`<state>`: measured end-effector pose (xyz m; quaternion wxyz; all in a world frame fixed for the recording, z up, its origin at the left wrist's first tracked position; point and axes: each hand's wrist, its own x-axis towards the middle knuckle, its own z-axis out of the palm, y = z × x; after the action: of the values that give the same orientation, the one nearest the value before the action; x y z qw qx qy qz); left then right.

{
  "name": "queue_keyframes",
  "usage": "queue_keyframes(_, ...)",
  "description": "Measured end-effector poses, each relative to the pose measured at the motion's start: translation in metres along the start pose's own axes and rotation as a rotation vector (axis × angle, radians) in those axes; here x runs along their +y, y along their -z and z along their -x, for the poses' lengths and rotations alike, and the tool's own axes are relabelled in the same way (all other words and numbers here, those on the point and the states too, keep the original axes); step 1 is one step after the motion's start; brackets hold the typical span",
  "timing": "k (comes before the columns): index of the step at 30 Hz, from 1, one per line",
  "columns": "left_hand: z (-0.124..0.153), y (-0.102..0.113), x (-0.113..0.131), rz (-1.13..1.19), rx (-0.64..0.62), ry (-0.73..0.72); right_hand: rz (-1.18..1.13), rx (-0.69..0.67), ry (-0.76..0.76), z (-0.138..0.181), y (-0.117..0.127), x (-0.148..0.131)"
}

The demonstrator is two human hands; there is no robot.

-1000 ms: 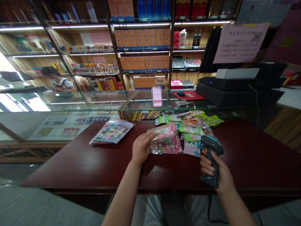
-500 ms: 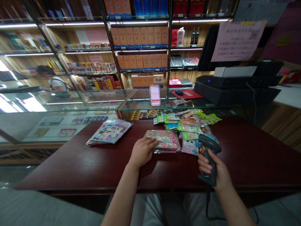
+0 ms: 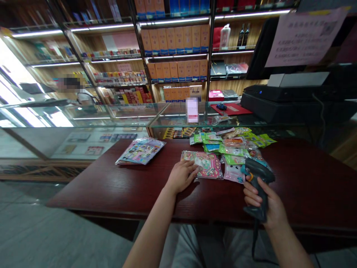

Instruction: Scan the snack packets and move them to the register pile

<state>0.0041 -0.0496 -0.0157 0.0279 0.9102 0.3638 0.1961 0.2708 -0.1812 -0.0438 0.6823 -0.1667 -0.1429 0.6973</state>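
Note:
My right hand (image 3: 269, 206) is closed around the handle of a dark barcode scanner (image 3: 259, 186), whose cord hangs down past the table edge. The scanner's head points left, over the packets. My left hand (image 3: 182, 176) lies flat, fingers stretched out, on the left part of a pink and green plastic-wrapped booklet packet (image 3: 208, 163). Just right of that packet is a pale pink pouch (image 3: 233, 173) with a small face printed on it. Behind it, several green snack packets (image 3: 232, 149) lie in a loose heap.
Another pile of plastic-wrapped sheets (image 3: 141, 150) lies to the left on the dark red table (image 3: 122, 190). A glass display counter (image 3: 125, 111) runs behind, with a mouse (image 3: 221, 107) on a red mat. A monitor (image 3: 264, 48) stands right. A person (image 3: 83, 97) is at the far left.
The view has shifted, so the whole scene sits further right. My left hand remains on the booklet packet, and my right hand keeps hold of the scanner.

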Motion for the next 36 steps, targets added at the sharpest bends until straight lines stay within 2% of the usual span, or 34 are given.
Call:
queue_keyframes(2,-0.002,0.0,-0.004,-0.017,0.075,0.097,-0.011,0.004,-0.015,0.0,0.001,0.0)
queue_keyframes(5,-0.007,0.005,-0.019,-0.161,0.19,0.402,-0.017,0.009,-0.038,0.0,0.002,-0.001)
queue_keyframes(8,-0.007,0.014,-0.044,-0.323,0.21,0.677,-0.004,0.007,-0.037,0.001,0.002,-0.001)
queue_keyframes(11,-0.001,0.022,-0.072,-0.443,0.242,0.793,-0.004,0.007,-0.036,0.002,0.001,-0.001)
queue_keyframes(15,0.012,0.032,-0.097,-0.468,0.27,0.855,0.0,0.009,-0.041,0.003,0.0,-0.001)
queue_keyframes(22,0.016,0.058,-0.095,-0.499,0.038,0.871,-0.006,0.018,-0.039,0.001,0.001,0.0)
queue_keyframes(24,0.017,0.069,-0.092,-0.515,0.058,0.849,-0.017,0.015,-0.042,0.0,0.002,0.0)
queue_keyframes(27,0.018,0.082,-0.087,-0.502,0.173,0.734,-0.02,0.007,-0.039,-0.001,0.003,0.001)
queue_keyframes(29,0.015,0.085,-0.081,-0.381,0.305,0.65,-0.003,0.001,-0.031,-0.002,0.002,0.001)
queue_keyframes(31,0.006,0.079,-0.071,-0.104,0.456,0.588,0.021,0.003,-0.02,-0.002,0.001,0.002)
queue_keyframes(34,-0.011,0.055,-0.051,0.571,0.635,0.519,0.069,0.015,0.0,-0.001,-0.002,0.004)
queue_keyframes(36,-0.02,0.033,-0.035,1.084,0.665,0.494,0.129,0.023,0.019,-0.001,-0.003,0.005)
